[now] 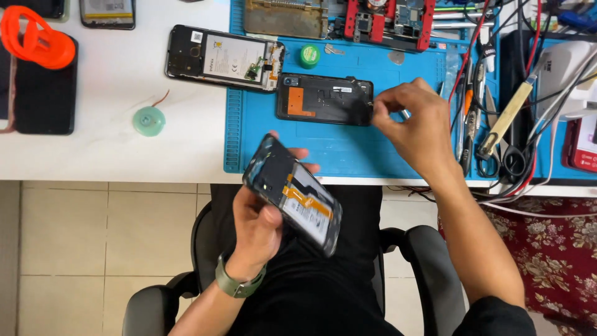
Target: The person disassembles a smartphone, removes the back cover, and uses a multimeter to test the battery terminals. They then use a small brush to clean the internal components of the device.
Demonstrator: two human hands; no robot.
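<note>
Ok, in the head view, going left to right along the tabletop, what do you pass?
Orange suction cup → green spool → opened phone → green tub → back cover → right hand → scissors.

Opened phone [297,198] tilted in left hand [256,227]; black back cover [324,99] flat on mat.

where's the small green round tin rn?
In the head view, the green round tin sits near the top of the blue work mat, just right of the opened phone and above the black back cover.
</note>
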